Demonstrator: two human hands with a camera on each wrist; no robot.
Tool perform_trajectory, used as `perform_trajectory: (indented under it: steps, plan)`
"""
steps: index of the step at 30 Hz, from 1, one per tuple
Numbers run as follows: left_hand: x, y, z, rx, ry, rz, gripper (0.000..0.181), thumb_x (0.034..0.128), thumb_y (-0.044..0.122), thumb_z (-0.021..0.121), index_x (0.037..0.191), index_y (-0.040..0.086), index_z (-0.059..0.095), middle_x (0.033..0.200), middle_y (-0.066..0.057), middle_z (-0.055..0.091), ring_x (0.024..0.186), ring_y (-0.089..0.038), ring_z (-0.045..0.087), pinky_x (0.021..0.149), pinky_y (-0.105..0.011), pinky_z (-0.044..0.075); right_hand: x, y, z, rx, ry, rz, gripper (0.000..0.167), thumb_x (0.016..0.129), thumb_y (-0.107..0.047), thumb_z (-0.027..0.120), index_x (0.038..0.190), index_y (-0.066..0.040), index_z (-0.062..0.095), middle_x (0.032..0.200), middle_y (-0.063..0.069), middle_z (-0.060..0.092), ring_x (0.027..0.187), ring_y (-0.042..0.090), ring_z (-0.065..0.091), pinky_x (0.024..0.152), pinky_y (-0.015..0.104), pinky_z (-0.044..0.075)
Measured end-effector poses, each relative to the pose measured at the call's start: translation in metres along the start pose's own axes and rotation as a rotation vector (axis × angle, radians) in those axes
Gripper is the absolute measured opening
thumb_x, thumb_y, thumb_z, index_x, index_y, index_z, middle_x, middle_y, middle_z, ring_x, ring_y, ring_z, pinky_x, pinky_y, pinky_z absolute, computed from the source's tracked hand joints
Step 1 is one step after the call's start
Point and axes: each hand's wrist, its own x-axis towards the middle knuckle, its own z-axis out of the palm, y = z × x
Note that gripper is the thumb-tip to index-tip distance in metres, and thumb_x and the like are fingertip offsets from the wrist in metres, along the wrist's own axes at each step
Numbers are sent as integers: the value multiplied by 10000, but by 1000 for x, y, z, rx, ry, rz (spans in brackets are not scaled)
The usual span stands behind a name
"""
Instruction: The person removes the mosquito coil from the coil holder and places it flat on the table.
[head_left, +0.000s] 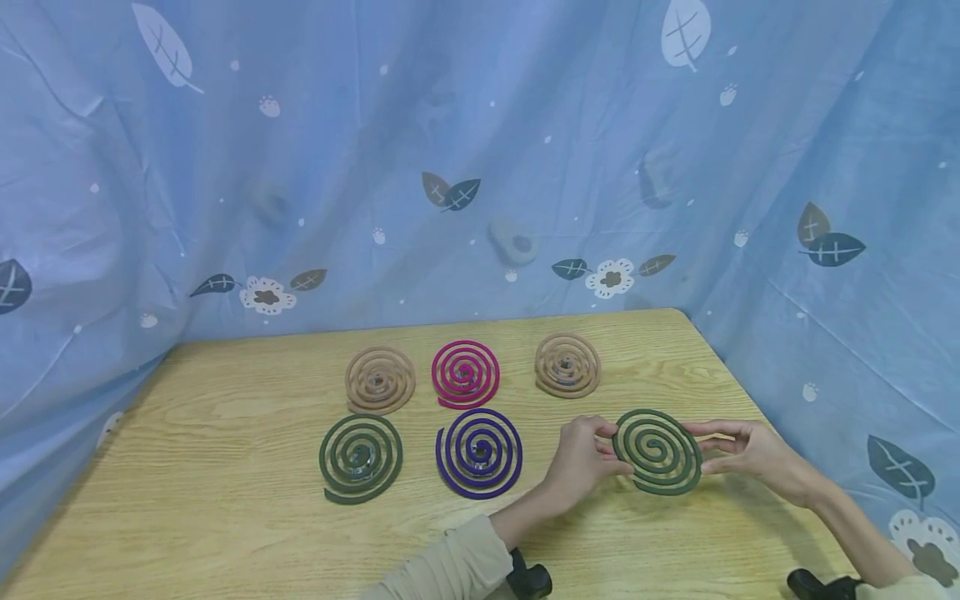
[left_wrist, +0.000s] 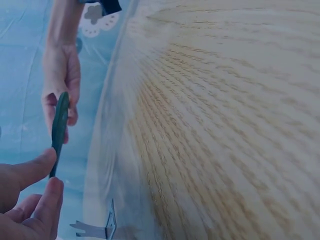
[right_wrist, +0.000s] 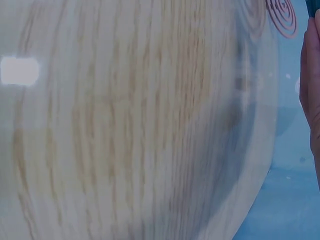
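A green spiral coil [head_left: 657,451] is held above the table at the right, between both hands. My left hand [head_left: 579,463] pinches its left edge with thumb and fingers, and my right hand [head_left: 757,454] pinches the right edge. In the left wrist view the coil [left_wrist: 60,122] appears edge-on, with the left hand [left_wrist: 32,195] at its near end and the right hand [left_wrist: 62,75] at its far end. Only part of the right hand [right_wrist: 311,85] shows at the border of the right wrist view. A small metal stand [left_wrist: 107,225] lies below the left hand.
On the wooden table [head_left: 225,517] stand a second green coil [head_left: 341,425], a purple coil [head_left: 447,458], a magenta coil [head_left: 437,375] and two tan coils [head_left: 351,383] [head_left: 540,367], apparently on small metal stands. A patterned blue curtain [head_left: 337,167] surrounds the back and sides.
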Motion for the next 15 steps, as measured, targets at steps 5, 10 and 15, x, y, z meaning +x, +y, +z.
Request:
perform_trajectory:
  steps: [5, 10, 15]
  plan:
    - [0, 0, 4, 30, -2, -7, 450, 666, -30, 841, 1071, -78, 652, 1044, -142, 661, 709, -67, 668, 603, -77, 522, 0, 5, -4, 36, -42, -20, 456, 878, 127, 574, 1324, 54, 510, 1288, -112, 598, 1098, 97, 610, 836, 362, 575]
    - [0, 0, 9, 64, 4, -8, 451, 663, -32, 842, 1069, -65, 650, 1021, -132, 660, 706, -66, 662, 605, -70, 515, -1, 8, -7, 50, -63, -37, 468, 865, 146, 575, 1321, 84, 493, 1286, -84, 606, 1094, 120, 617, 853, 380, 566]
    - [-1, 1, 12, 86, -10, -28, 531, 680, -32, 831, 1165, -59, 614, 1026, -107, 599, 704, -15, 605, 622, -56, 501, -1, 9, -7, -14, -45, -18, 481, 865, 122, 597, 1329, 94, 473, 1264, -90, 614, 1090, 106, 612, 844, 367, 573]
